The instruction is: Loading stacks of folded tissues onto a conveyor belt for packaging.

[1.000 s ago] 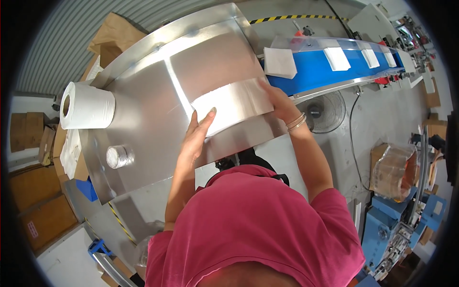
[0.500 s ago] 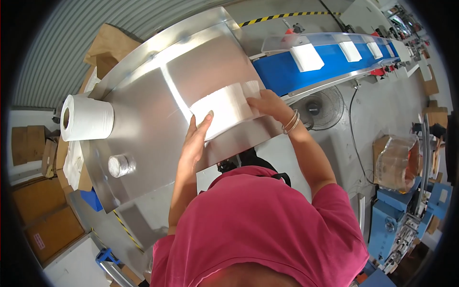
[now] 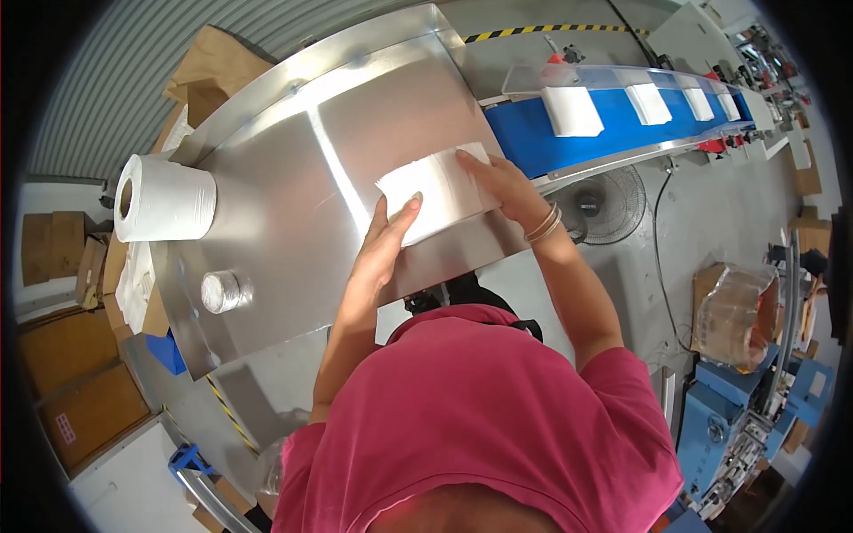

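Observation:
A thick row of white folded paper napkins [image 3: 435, 191] stands on edge on a shiny metal table [image 3: 275, 222], near its front right part. My left hand [image 3: 391, 235] presses on the row's left end, its thumb lying over the front. At the other end my right hand [image 3: 506, 185] grips the row, fingers over the top right corner; part of those fingers is hidden. Between them the two hands squeeze the napkins together. Just right of the table, a blue conveyor belt [image 3: 524, 133] carries several spaced white napkin stacks [image 3: 573, 111].
A large white paper roll [image 3: 173, 197] sits at the table's left edge, with a small roll of clear film [image 3: 222, 291] in front. Raised metal walls line the table's back. A floor fan [image 3: 609, 204] stands below the conveyor. Cardboard boxes [image 3: 75, 355] are at the left.
My right hand has pushed a loose bunch of napkins leftward against the main row, closing the gap. The stacks on the belt have come nearer, with another showing at the far end.

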The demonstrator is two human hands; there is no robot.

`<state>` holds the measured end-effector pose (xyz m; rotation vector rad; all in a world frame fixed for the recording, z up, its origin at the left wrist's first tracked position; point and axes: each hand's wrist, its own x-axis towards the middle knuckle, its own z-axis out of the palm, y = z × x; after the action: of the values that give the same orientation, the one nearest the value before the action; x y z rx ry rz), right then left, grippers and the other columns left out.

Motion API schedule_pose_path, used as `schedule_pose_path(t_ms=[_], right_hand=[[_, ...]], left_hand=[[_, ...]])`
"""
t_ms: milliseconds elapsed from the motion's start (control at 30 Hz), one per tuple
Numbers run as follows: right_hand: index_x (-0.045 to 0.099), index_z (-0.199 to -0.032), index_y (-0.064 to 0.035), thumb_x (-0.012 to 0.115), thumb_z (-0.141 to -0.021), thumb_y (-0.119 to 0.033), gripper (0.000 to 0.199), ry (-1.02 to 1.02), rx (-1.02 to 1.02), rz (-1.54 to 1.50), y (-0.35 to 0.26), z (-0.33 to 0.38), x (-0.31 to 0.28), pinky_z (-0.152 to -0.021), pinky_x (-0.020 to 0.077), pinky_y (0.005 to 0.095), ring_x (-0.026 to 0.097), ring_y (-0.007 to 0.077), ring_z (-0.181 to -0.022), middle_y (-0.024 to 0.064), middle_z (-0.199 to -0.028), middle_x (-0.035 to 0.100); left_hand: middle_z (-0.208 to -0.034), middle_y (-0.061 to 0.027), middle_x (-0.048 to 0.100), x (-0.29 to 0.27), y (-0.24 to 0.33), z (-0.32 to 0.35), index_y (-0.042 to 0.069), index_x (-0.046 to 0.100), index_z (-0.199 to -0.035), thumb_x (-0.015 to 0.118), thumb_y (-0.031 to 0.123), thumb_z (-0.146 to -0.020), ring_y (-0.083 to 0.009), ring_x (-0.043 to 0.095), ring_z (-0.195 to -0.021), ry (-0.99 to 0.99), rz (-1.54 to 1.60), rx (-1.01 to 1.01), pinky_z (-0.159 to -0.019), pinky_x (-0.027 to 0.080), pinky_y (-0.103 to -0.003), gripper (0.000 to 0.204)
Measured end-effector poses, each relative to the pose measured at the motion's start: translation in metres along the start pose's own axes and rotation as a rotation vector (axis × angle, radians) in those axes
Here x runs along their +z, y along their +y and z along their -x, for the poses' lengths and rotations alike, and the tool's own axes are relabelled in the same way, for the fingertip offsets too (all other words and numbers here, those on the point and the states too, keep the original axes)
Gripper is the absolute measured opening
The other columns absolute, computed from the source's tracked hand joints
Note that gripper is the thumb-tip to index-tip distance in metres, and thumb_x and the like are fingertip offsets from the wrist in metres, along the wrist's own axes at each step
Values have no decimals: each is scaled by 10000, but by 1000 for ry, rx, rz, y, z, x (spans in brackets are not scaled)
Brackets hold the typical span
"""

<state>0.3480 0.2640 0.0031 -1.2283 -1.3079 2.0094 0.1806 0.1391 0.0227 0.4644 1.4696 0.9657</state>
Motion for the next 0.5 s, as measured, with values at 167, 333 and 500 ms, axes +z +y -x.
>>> schedule_pose_path(t_ms=[167,333,500], right_hand=[[567,-1081,70,620,-836,-306,452,62,-86,102,9,-2,-16,-720,460,250,567,134,-851,105,-928,614],[530,-1139,-55,581,-872,-264,344,146,-286,-50,116,-75,-132,-837,474,317,586,207,-925,77,-1090,578],[527,-1190,-26,554,-885,-405,486,-87,-148,46,38,-25,-42,-826,449,259,567,153,-952,73,-1083,590]], left_hand=[[-1419,-217,301,-9,-17,-11,-81,-124,-1377,613,516,-805,-279,104,-1384,-12,71,29,-1115,43,-387,1108],[-1409,-208,327,-1,-18,-14,-85,-101,-1382,607,498,-818,-288,132,-1378,-72,78,52,-1114,46,-391,1077],[-1391,-219,351,8,-10,-12,-80,-95,-1386,616,461,-826,-310,198,-1357,-65,48,68,-1109,92,-385,1053]])
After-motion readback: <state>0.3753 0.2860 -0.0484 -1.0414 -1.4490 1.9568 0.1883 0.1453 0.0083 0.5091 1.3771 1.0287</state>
